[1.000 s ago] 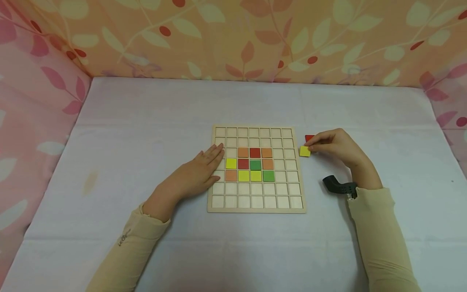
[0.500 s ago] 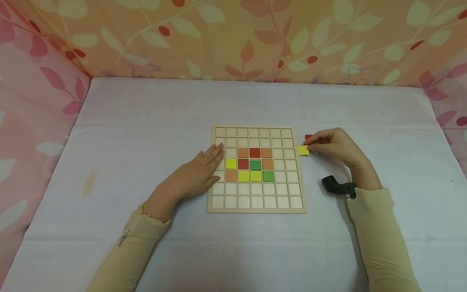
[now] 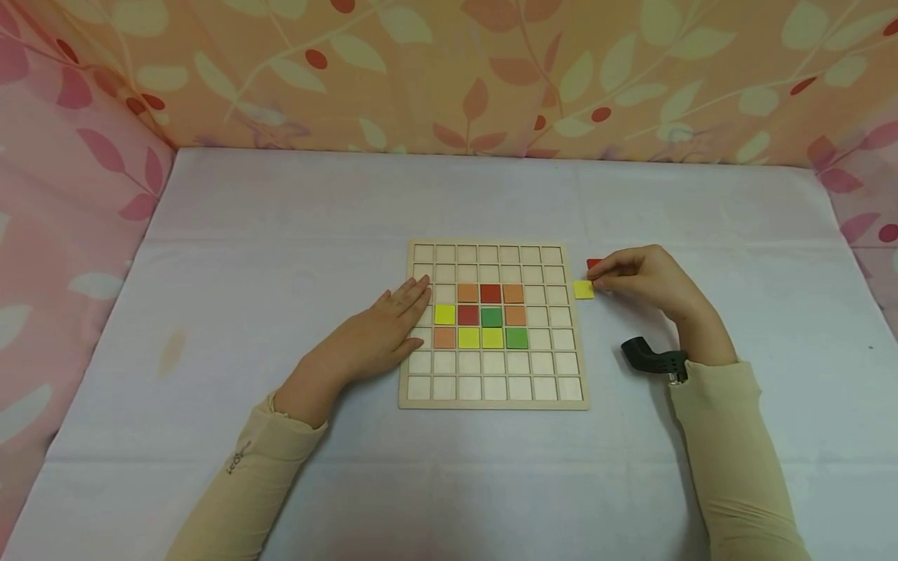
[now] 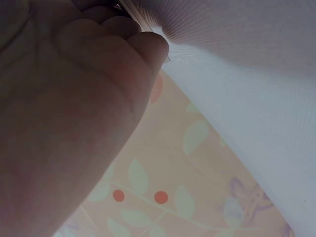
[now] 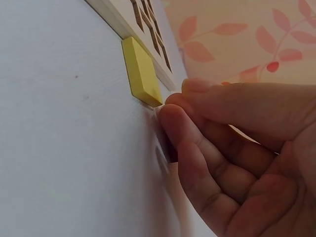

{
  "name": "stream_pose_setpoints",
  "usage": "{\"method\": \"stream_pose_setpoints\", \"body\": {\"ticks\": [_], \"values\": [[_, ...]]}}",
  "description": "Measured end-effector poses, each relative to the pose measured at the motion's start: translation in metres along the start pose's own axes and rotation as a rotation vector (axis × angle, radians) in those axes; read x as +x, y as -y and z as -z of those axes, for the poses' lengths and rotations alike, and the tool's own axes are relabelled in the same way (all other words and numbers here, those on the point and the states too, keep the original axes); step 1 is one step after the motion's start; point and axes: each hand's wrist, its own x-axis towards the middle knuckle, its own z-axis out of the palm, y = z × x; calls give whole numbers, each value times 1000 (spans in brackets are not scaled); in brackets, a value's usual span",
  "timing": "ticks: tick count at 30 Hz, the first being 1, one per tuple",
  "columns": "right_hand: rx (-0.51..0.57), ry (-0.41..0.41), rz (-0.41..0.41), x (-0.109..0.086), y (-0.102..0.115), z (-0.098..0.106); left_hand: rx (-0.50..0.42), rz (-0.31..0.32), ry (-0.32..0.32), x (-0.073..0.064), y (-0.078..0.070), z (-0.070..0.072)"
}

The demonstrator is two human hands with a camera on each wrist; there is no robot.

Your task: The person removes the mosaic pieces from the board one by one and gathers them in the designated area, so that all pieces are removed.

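On the wooden grid board (image 3: 493,403), my left hand (image 3: 372,335) rests with fingers extended over its left edge. Its palm (image 4: 84,84) fills much of the left wrist view. At the board's right side lies a yellow square tile (image 3: 584,290). My right hand (image 3: 648,282), fingers bent, has its fingertips at the tile's near corner. In the right wrist view the yellow tile (image 5: 142,71) lies beside the board's edge, and I cannot tell whether the fingers pinch its corner. A red tile (image 3: 593,263) lies partly hidden under the right hand's fingers.
Orange, red, yellow and green tiles sit in three rows in the board's middle cells, among them a green tile (image 3: 516,338). A black curved wrist mount (image 3: 651,357) sticks out from the right sleeve. Patterned cloth (image 3: 449,78) rises behind the white tabletop (image 3: 295,202).
The yellow tile has slid slightly left toward the board, then stayed there. Over the last half second my right hand has shifted very slightly right. My left hand has not moved.
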Motion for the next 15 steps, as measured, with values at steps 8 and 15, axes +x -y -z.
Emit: {"method": "stream_pose_setpoints", "body": {"ticks": [8,15], "values": [[9,-1,-8,0,1,1,3,-5,-6,0,0,0],[20,4,-14,-1,2,1,7,-2,-3,0,0,0]]}}
